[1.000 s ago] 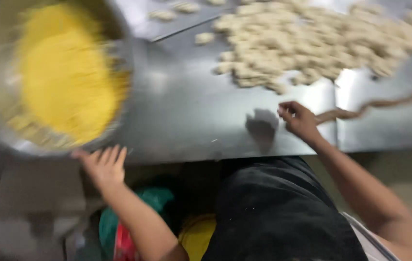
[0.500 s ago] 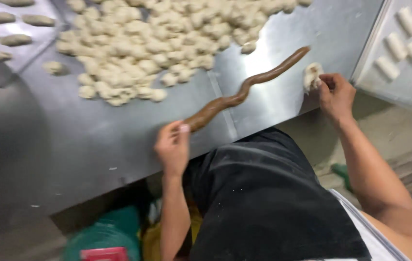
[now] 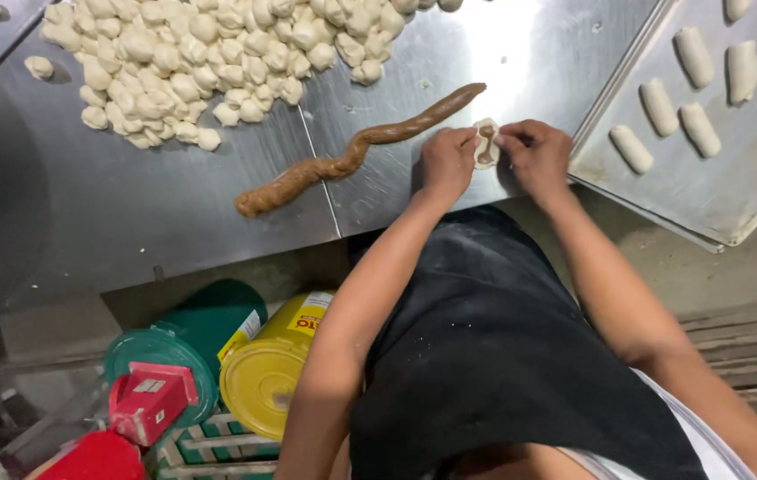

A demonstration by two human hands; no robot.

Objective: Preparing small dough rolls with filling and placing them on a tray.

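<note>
Head view: steel table (image 3: 130, 204), tray (image 3: 734, 191) at two o'clock. Left hand (image 3: 446, 162) and right hand (image 3: 531, 156) pinched around dough piece (image 3: 486, 142), beside brown filling rope (image 3: 352, 160). Dough heap (image 3: 219, 62) cut off at twelve.

A small flattened dough piece (image 3: 486, 144) with brown filling, pinched at the steel table's edge

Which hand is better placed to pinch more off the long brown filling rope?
Left, probably. The left hand sits right beside the long brown filling rope, whose near end lies just above it. The right hand is on the far side of the small pale dough piece both hands hold.
</note>
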